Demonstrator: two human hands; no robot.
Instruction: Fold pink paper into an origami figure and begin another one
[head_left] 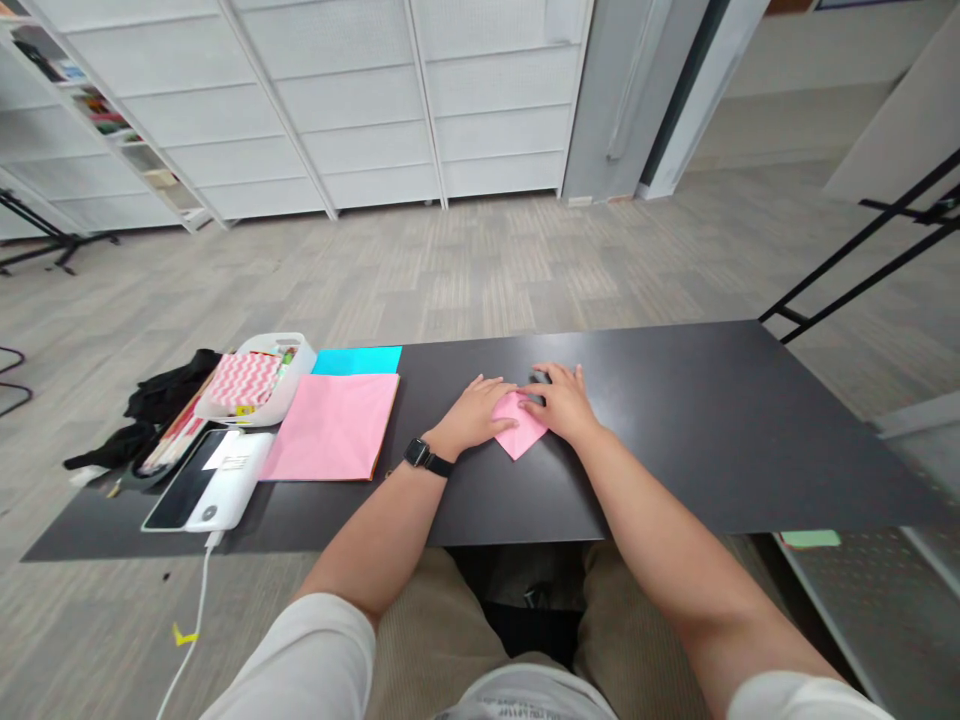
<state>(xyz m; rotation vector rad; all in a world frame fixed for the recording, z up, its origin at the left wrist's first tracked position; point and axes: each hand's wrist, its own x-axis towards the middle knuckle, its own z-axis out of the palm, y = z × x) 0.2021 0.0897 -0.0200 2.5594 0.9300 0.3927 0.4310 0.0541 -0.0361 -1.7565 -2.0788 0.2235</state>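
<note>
Folded pink paper flat on bench, right of the pink paper stack. Left hand, on the side nearer the stack: fingers loosely spread, resting on the paper, thumb apart. Right hand, on the side away from the stack: fingers partly bent, tips at the paper; cannot tell whether they pinch it. Blue sheet at the stack's far edge.

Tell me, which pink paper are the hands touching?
The small folded pink paper, between the left hand and right hand; the other pink sheet is bigger, flat and untouched.
</note>
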